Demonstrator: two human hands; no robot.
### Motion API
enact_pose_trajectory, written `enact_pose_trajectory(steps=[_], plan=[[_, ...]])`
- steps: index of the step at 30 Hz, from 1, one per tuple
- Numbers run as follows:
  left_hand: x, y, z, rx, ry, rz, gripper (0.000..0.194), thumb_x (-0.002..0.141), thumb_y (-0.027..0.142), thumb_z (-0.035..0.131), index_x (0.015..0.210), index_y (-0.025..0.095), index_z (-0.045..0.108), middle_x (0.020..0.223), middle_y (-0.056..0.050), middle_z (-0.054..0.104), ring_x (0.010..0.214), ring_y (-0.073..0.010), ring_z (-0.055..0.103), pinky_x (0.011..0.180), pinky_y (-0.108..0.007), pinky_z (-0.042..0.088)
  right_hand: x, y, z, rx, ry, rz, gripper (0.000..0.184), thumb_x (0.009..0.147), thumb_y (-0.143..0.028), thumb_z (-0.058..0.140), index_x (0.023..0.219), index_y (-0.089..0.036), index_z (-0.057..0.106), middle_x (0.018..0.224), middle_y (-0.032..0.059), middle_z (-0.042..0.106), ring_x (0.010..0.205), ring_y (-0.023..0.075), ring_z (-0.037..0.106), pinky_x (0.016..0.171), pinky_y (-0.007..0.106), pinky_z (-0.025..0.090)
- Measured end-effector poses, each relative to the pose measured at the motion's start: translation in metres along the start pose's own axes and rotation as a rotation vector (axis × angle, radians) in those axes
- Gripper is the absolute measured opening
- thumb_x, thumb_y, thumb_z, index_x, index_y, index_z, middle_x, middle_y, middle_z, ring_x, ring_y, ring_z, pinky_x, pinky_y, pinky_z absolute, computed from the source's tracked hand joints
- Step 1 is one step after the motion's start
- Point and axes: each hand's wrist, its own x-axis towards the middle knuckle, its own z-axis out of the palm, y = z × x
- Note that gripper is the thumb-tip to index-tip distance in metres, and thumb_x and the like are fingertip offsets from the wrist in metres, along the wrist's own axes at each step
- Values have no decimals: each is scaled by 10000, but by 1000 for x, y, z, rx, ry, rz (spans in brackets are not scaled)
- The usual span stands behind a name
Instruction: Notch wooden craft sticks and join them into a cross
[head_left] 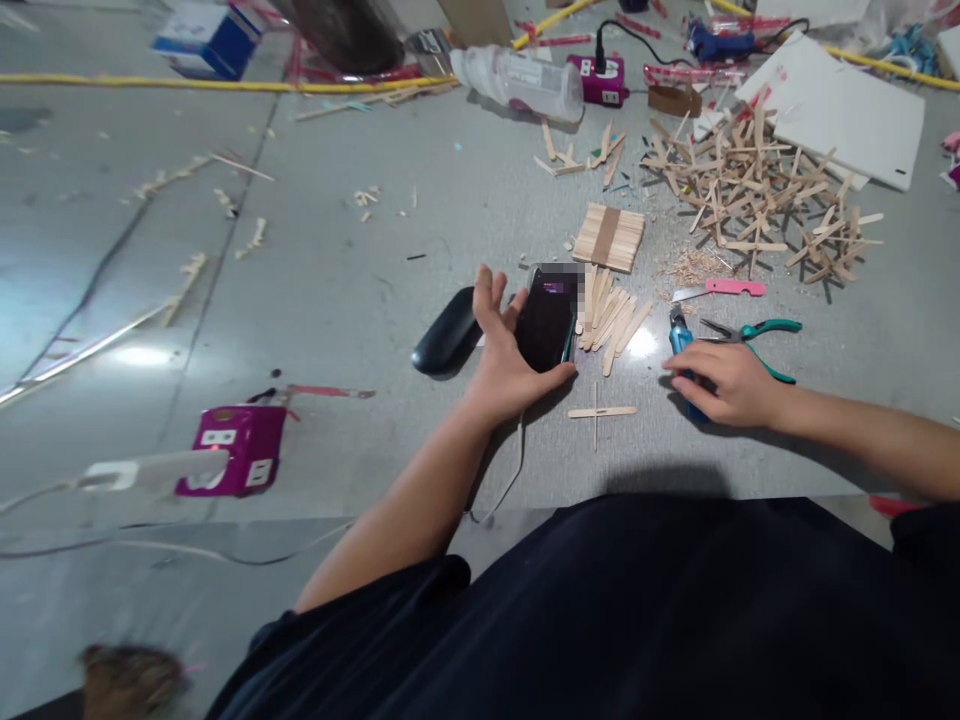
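Observation:
My left hand [506, 365] is at the lower left of a dark phone [544, 325], fingers spread, with the thumb along its bottom edge. A black rounded case or mouse-like object [444, 335] lies left of that hand. My right hand [731, 385] is curled over a blue-handled tool [681, 335] with a dark metal tip; its lower part is hidden. Beside the right hand lie green-handled pliers [772, 327]. Between my hands, a craft stick [619, 411] crosses a thin stick [596, 435]. Loose craft sticks [619, 315] fan out right of the phone.
A banded bundle of craft sticks [626, 240] lies beyond the phone. Farther right are a pink-handled blade [735, 288] and a heap of joined sticks [757, 190]. A plastic bottle [525, 80] lies at the back; a purple power socket [251, 430] sits at left.

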Motion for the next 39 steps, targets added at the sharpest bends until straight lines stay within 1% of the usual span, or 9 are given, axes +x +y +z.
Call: enact_pose_trajectory(steps=[3,5,8,11,14,17,22,31,39], plan=[[1,-5,-3,-14,2,39,1790,522,718,1149,1832,528,-56,1977,-171,-108,1822,-590,119,1407,-900,191,57,3,4,-109,-74,-28,369,1129,-463,684,1358,-199,800,1265,147,838,1060,305,787,769,382,490],[1,-6,-3,-24,17,54,1781,535,698,1153,1826,530,-62,1976,-167,-124,1836,-566,58,1425,-877,169,103,8,10,-308,-196,-34,515,1131,-534,693,1527,-204,705,1437,176,773,1177,341,762,808,382,483],[0,-3,-3,-57,4,24,1765,575,673,1152,1825,531,-86,1970,-194,-157,1828,-575,103,1422,-876,164,162,17,21,-473,-300,19,760,1035,-600,847,1639,-213,596,1558,182,695,1271,374,726,852,382,478],[-3,2,-3,-100,-21,-17,1745,604,673,1142,1817,573,-107,1964,-199,-194,1801,-604,185,1404,-891,188,192,25,29,-531,-332,29,920,951,-662,926,1680,-243,554,1599,172,660,1320,390,708,887,381,473],[-4,7,-3,-119,-19,-41,1717,619,699,1126,1812,601,-105,1963,-186,-212,1802,-601,157,1404,-881,186,200,36,34,-565,-340,-38,934,924,-695,938,1661,-254,571,1557,167,676,1251,374,722,907,382,449],[-5,8,-3,-127,-28,-72,1732,618,697,1127,1810,605,-126,1964,-182,-218,1801,-594,161,1401,-879,193,202,48,36,-595,-330,-136,939,923,-772,895,1632,-234,593,1503,175,688,1193,372,717,973,424,434],[-5,8,-5,-125,-38,-65,1755,614,685,1134,1806,600,-152,1958,-179,-247,1810,-594,120,1397,-872,227,206,61,39,-575,-311,-167,944,973,-842,784,1638,-206,574,1515,187,671,1251,385,680,1084,472,405],[-3,4,-9,-132,-71,-69,1758,615,671,1139,1785,625,-172,1937,-180,-307,1810,-602,83,1395,-867,230,208,62,38,-540,-322,-249,979,970,-872,757,1651,-195,562,1525,190,666,1291,382,649,1114,468,369],[-1,1,-10,-129,-56,-80,1740,597,678,1143,1788,644,-125,1951,-160,-259,1817,-590,86,1395,-885,200,205,58,45,-616,-314,-201,952,997,-853,735,1669,-203,557,1551,194,675,1269,383,668,1129,473,361]])
